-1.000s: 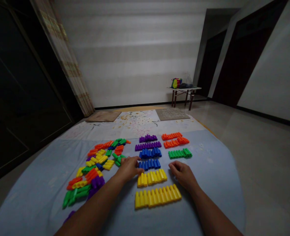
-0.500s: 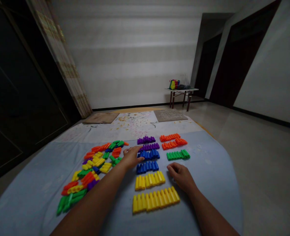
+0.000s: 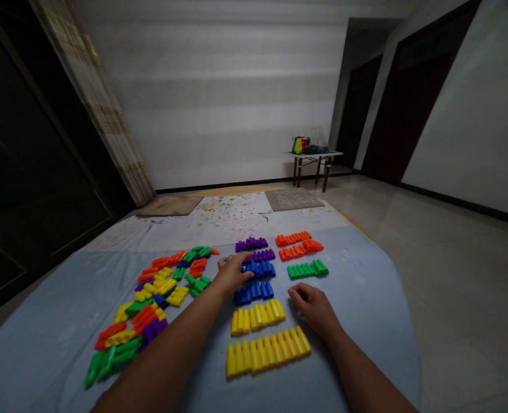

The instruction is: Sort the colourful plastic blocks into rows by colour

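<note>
My left hand [image 3: 233, 273] reaches over the left ends of the upper blue row [image 3: 262, 268] and the lower purple row [image 3: 264, 255] of small plastic tubes. Its thumb and fingers are apart, touching or just above the blue tubes. On the cloth to the right, my right hand [image 3: 311, 304] rests with its fingers curled in and nothing visible in them. It lies below the green row [image 3: 309, 269] and right of the nearer blue row [image 3: 254, 292]. Closer to me are a shorter yellow row [image 3: 259, 316] and a longer yellow row [image 3: 268, 351].
A loose heap of mixed-colour tubes [image 3: 163, 284] spreads on the left, partly behind my left forearm. Orange rows [image 3: 299, 249] and another purple row [image 3: 251, 244] lie farther back. Brown mats [image 3: 294, 199] sit at the table's far side. A small table [image 3: 314, 154] with bags stands beyond.
The whole view has shifted slightly, so the table's contents sit a little more to the left. Both hands keep nearly the same places by the rows.
</note>
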`<state>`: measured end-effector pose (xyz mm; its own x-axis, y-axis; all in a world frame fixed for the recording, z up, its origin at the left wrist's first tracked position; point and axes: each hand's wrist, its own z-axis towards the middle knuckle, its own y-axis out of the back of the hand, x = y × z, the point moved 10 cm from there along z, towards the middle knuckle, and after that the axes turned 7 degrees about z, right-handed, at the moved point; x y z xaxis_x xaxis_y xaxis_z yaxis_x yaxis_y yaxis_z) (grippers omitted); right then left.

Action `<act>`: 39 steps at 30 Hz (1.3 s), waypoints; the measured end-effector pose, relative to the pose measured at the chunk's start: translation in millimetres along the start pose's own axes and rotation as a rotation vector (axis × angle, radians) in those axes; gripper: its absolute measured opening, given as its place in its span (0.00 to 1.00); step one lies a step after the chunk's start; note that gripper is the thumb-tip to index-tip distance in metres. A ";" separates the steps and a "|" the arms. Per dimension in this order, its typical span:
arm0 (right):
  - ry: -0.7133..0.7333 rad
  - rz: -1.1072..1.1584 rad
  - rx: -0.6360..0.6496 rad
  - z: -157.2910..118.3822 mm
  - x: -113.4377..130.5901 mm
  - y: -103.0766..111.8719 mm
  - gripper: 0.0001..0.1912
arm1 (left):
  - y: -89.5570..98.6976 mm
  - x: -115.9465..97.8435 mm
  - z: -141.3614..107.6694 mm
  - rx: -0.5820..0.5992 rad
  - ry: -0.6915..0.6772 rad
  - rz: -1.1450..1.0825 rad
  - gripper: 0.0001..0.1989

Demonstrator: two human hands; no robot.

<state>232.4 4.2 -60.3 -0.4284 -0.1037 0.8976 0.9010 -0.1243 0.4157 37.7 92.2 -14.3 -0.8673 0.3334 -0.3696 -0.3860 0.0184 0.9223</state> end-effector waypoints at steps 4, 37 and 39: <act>-0.009 -0.005 0.005 -0.2 -0.7 0.1 0.17 | -7.7 2.6 2.5 -0.003 -0.004 -0.006 0.28; 0.002 -0.022 0.028 -1.0 -4.8 -0.3 0.19 | 80.8 138.7 -128.0 -0.202 0.342 0.243 0.19; 0.009 -0.027 0.031 -1.0 -4.3 -0.7 0.19 | 78.8 140.1 -130.8 -0.175 0.355 0.281 0.19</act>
<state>233.6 3.7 -64.6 -0.4532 -0.1093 0.8847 0.8906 -0.0967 0.4443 -155.3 17.1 -8.1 -0.9875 -0.0397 -0.1527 -0.1423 -0.1950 0.9704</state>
